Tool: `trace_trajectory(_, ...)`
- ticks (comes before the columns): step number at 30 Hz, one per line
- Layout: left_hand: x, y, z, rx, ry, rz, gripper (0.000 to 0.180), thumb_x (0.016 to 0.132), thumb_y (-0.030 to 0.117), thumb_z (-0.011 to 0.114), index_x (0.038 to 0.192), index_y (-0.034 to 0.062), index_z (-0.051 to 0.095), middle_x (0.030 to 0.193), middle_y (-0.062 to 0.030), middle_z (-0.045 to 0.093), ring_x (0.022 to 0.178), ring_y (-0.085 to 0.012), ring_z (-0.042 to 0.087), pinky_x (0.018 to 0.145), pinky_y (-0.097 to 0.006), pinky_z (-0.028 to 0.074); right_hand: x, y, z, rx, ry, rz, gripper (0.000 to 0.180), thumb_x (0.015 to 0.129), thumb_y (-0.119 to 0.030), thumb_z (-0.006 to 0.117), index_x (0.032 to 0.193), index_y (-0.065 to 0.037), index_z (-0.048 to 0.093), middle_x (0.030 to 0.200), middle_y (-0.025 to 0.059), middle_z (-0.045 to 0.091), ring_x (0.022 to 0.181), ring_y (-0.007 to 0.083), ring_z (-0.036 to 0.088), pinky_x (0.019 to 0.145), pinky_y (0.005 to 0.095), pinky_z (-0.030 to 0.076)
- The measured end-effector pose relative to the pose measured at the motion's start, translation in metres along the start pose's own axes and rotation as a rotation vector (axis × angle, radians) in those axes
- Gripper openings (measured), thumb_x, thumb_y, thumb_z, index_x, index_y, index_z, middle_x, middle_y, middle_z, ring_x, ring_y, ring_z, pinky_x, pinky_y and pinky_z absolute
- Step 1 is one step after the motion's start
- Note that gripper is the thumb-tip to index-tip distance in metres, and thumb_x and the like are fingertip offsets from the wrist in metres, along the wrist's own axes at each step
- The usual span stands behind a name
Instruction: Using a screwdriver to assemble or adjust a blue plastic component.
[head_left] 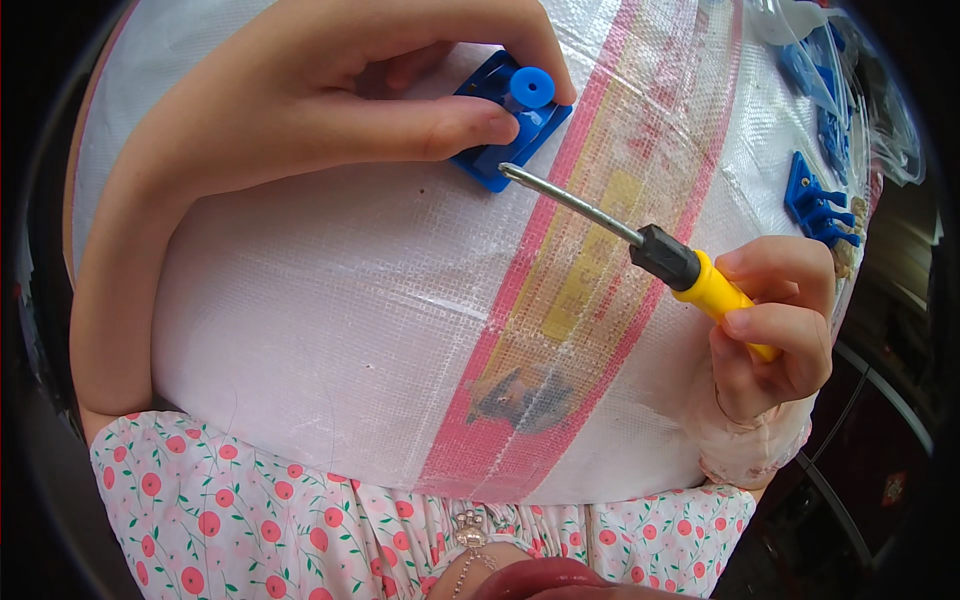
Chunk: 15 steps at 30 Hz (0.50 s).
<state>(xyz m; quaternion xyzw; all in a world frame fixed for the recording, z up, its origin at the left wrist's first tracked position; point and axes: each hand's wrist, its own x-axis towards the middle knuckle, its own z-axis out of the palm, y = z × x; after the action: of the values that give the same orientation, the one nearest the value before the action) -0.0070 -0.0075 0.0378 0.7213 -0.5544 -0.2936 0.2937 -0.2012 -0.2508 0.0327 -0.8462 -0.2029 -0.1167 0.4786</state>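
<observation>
A blue plastic part (541,122) with a rectangular base and a round knob-like post with a hole is pinched between the thumb and fingers of my left hand (330,110). Some of its base is hidden behind my thumb. In my right hand (785,320) is a screwdriver (715,287) with a yellow and black handle, gripped by the handle. Its metal shaft points up and to the left, and the tip appears just below the blue part's lower edge; whether they touch I cannot tell.
White woven plastic sheeting (300,290) with a pink and yellow printed band covers the surface. At the right edge lies another blue part (822,203) with prongs. Beyond it are clear plastic bags (885,120) and more blue pieces (828,110), along the surface's curved edge.
</observation>
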Motion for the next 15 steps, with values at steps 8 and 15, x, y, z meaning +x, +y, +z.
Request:
trace_trajectory(8, -0.001, -0.007, -0.001, 0.009, 0.033, 0.100, 0.039, 0.077, 0.016, 0.070, 0.114, 0.0039, 0.068, 0.094, -0.0074, 0.053, 0.074, -0.0132, 0.050, 0.059, -0.023, 0.037, 0.002, 0.010, -0.002, -0.008, 0.010, -0.048, 0.034, 0.073, 0.009, 0.070, 0.103, -0.005, 0.065, 0.109, 0.0197, 0.058, 0.085, 0.0206, 0.065, 0.060, 0.0216, 0.052)
trace_trajectory(15, 0.000, 0.000, -0.001, 0.017, 0.029, 0.055, 0.038, 0.078, 0.014, 0.070, 0.115, 0.0042, 0.068, 0.095, -0.0061, 0.052, 0.070, -0.0112, 0.048, 0.057, -0.022, 0.036, 0.003, 0.008, -0.002, -0.021, 0.019, -0.028, 0.033, 0.073, 0.010, 0.070, 0.102, -0.005, 0.064, 0.110, 0.0197, 0.058, 0.083, 0.0192, 0.065, 0.061, 0.0223, 0.051)
